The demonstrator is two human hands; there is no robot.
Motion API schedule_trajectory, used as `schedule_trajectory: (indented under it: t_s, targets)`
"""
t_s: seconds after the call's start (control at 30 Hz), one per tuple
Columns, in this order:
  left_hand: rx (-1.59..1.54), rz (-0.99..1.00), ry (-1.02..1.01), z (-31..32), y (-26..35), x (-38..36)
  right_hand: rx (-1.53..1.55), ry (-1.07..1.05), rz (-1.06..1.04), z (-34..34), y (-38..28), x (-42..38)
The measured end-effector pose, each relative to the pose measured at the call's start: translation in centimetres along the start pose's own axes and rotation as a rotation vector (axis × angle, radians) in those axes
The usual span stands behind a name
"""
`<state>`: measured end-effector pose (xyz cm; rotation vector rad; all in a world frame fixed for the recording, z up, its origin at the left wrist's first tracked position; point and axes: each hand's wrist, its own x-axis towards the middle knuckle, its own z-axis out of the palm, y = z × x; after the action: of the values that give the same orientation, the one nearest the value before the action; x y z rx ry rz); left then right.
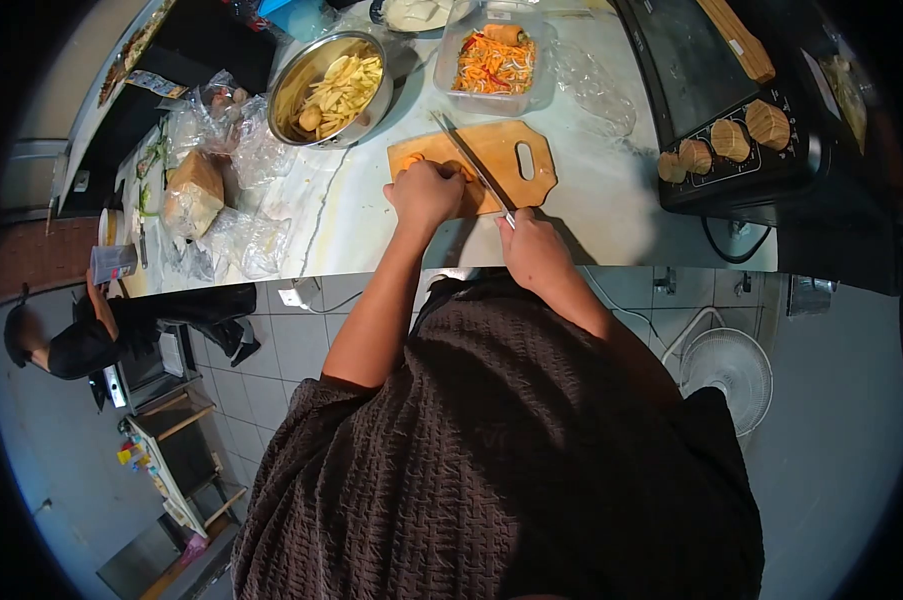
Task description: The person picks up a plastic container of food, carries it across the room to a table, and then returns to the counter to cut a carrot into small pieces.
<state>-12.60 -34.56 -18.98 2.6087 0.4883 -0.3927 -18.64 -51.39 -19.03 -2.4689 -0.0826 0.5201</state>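
Note:
On the wooden cutting board (523, 133) my left hand (427, 194) is closed over a piece of carrot (412, 160), and its fingers hide most of it. Orange shows on both sides of the fingers. My right hand (534, 248) grips the handle of a long knife (476, 165). The blade slants across the board, just right of my left fingertips, its tip pointing away from me. Beyond the board stands a clear plastic container (491, 100) with shredded carrot (493, 65), pale shreds, red bits and a larger carrot piece in it.
A steel bowl (379, 105) of pale cut strips stands back left. Plastic bags (256, 240) and a wrapped brown block (193, 195) lie left. A black oven (716, 120) with wooden knobs stands right. Another person (81, 335) holds a clear container at far left. A fan (726, 375) is below right.

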Motion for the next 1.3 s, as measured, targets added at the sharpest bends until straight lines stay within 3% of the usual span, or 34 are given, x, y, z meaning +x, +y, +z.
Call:
schedule_trajectory:
  t_s: [0.53,1.3]
  targets:
    - [-0.073,0.007,-0.006,0.3,-0.4,0.2,0.007,0.097,-0.079,0.5,-0.6,-0.3]
    - [-0.081,0.080,0.060,1.0,-0.9,0.4,-0.006,0.021,0.053,1.3,-2.3,1.2]
